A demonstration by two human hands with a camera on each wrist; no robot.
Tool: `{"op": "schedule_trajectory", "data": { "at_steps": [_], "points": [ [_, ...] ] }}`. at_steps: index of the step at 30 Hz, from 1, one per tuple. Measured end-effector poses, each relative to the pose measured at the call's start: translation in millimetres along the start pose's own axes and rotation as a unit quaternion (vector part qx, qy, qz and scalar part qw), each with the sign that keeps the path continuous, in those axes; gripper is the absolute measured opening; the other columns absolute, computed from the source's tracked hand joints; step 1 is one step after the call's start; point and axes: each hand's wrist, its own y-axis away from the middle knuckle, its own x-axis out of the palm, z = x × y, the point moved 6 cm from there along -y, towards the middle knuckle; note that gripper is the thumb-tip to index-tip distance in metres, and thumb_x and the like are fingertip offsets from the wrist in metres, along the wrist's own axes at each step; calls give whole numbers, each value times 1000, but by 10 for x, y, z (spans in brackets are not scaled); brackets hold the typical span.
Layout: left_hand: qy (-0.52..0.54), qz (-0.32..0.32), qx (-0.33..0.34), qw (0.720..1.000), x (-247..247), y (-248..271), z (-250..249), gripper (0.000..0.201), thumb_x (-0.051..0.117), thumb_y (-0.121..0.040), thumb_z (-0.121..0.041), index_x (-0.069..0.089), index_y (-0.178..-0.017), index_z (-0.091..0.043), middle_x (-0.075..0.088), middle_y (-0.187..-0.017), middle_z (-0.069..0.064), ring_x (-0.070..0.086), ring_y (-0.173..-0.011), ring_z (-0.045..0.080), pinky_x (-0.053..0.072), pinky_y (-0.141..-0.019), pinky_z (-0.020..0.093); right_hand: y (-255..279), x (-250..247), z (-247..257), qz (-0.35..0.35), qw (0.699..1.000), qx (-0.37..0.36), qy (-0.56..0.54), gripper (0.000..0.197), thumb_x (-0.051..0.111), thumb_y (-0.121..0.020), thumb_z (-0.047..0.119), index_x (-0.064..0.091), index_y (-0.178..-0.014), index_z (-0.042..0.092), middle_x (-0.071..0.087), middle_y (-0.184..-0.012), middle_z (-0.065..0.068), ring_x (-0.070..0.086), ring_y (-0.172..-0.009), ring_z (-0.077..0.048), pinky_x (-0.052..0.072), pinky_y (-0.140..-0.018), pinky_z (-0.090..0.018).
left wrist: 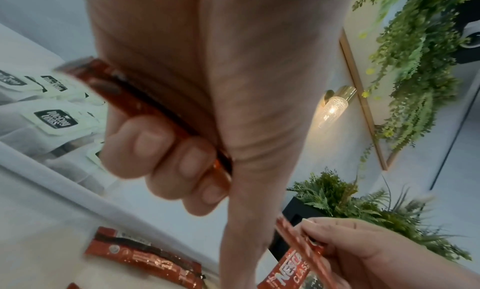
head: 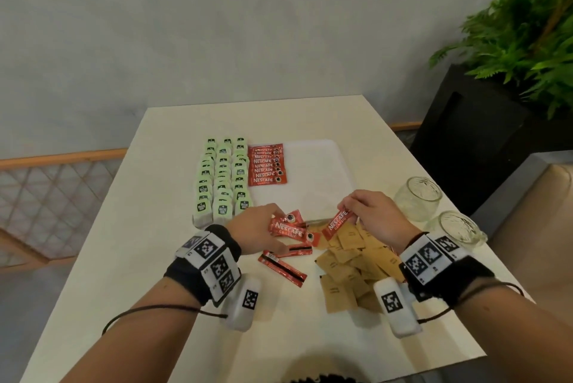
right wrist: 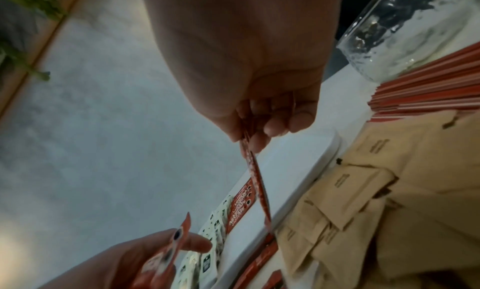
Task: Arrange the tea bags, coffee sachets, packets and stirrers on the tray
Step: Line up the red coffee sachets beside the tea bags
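The white bench (head: 173, 258) fills the lower middle of the frame, and the white tray (head: 310, 172) lies at its centre. Rows of green tea bags (head: 221, 175) line the tray's left part, with a column of red coffee sachets (head: 267, 164) just beside them. A heap of brown packets (head: 353, 261) lies lower right, below the tray. Two glass jars (head: 434, 212) stand at right. The left hand (head: 254, 227) has its grip around a few sachets (head: 286, 227); the right hand (head: 372, 215) pinches one sachet (head: 336, 224). Two sachets (head: 283, 261) lie loose on the bench below.
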Motion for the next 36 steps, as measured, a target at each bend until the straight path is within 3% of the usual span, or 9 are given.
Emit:
{"op": "schedule_trajectory", "data": {
  "at_steps": [3,5,8,11,13,19,22,27,36],
  "points": [
    [-1,21,16,1000,-33,35,38,91,83,-73,-33,31,-147,-20,60,-130,4,58,-112,20,44,-89,27,-18,20,80,-10,999,-6,37,24,51,-99,22,72,-90,14,63,-70,9,58,-62,-4,39,-51,-10],
    [-3,26,23,999,-63,64,82,101,83,-75,-32,20,-153,-20,58,-133,5,55,-119,21,41,-91,26,-41,77,113,-15,999,-6,39,24,52,-99,26,73,-88,18,63,-71,6,55,-66,-10,41,-59,-21],
    [33,-7,36,999,-160,82,122,90,81,-77,-33,29,-150,-22,60,-130,4,56,-119,20,41,-92,25,-62,223,175,-5,999,4,-39,23,53,-99,24,73,-91,17,59,-70,0,48,-61,-13,39,-56,-28],
    [111,-148,45,982,-370,66,159,33,72,-86,-33,60,-112,-17,64,-98,-2,61,-91,17,43,-73,24,-27,403,336,34,996,-17,-87,17,56,-98,20,70,-98,10,64,-72,-3,48,-59,-14,43,-55,-24],
    [155,-205,38,966,-459,53,215,25,69,-87,-39,62,-91,-15,58,-77,-5,54,-72,15,38,-62,26,-27,505,433,50,993,-32,-105,16,57,-97,17,69,-99,7,68,-74,-4,50,-58,-13,45,-56,-22],
    [267,-184,30,946,-454,77,365,24,69,-88,-37,67,-84,-14,62,-74,-2,54,-65,10,41,-57,14,-55,580,636,53,985,-43,-156,16,61,-95,16,69,-101,5,72,-85,-13,54,-60,-13,49,-59,-22],
    [237,-207,50,948,-513,91,384,19,67,-90,-33,62,-76,-22,59,-69,-6,51,-63,10,39,-63,25,-71,691,734,93,986,-25,-133,18,72,-86,23,73,-96,8,73,-86,-12,56,-62,-12,52,-61,-22],
    [166,-216,81,959,-548,38,265,26,64,-92,-35,54,-73,-22,47,-60,-10,42,-54,5,32,-52,16,-218,866,808,124,989,-15,-79,26,78,-80,31,74,-85,6,67,-67,-5,53,-54,-12,49,-56,-23],
    [179,-177,20,968,-551,-282,516,25,57,-97,-33,63,-94,-8,67,-86,3,60,-78,20,43,-66,24,-535,666,525,86,979,44,-181,9,69,-88,13,66,-86,5,69,-80,-14,58,-54,-16,55,-58,-28]
  ]
}}
